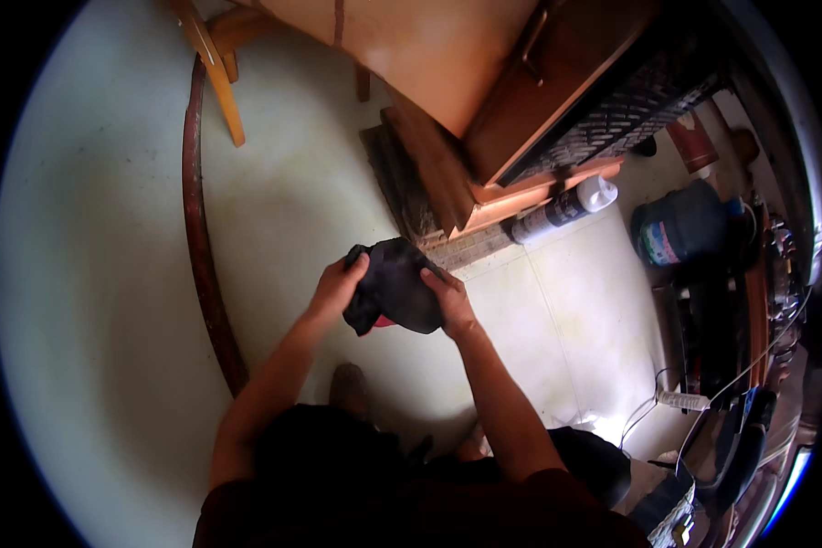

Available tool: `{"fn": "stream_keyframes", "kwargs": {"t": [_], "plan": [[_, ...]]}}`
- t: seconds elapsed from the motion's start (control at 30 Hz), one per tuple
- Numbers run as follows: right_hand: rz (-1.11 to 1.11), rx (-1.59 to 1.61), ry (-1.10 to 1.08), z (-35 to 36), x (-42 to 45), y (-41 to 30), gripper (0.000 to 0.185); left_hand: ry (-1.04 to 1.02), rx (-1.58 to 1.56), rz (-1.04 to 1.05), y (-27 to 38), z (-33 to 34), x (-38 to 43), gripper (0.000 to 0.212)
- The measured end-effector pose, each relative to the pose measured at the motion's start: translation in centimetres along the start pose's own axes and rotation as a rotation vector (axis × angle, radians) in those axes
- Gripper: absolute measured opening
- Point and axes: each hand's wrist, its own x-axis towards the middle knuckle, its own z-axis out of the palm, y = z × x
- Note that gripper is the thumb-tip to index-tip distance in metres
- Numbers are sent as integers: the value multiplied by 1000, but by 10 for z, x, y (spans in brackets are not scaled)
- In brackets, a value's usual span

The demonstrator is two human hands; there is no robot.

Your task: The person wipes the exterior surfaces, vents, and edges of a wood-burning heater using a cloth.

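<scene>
A black cloth item, perhaps a cap or a garment, is held up in front of me over the pale floor. My left hand grips its left end, thumb on top. On its right side my right hand pinches the edge, also with the thumb uppermost. A bit of red shows at the lower edge of the cloth. Its exact kind cannot be told, and the fingers beneath it are hidden.
A wooden cabinet stands ahead on the right, with a white-capped bottle lying beside its base. Farther right are a large blue water bottle and a power strip with cables. A reddish-brown raised strip curves along the floor at left.
</scene>
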Motion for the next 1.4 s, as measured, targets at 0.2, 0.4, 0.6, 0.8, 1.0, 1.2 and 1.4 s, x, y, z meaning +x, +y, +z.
{"fn": "stream_keyframes", "kwargs": {"t": [0.2,0.4,0.6,0.8,1.0,1.2,1.4], "plan": [[-129,168,-120,43,-7,-23,59,-10,909,664,11,54,-19,72],[-51,-175,16,32,-17,-54,77,110,868,897,40,44,12,54],[-703,-504,612,-14,-6,-88,39,251,398,655,113,74,64,35],[-765,-913,592,-13,7,-102,35,395,895,683,110,125,92,34],[-835,-891,569,-28,11,-105,33,39,1082,572,124,131,63,27],[-833,-921,492,-26,3,-107,34,278,560,623,84,104,47,44],[-822,-1039,504,-15,6,-96,47,182,990,608,120,116,80,31]]}}
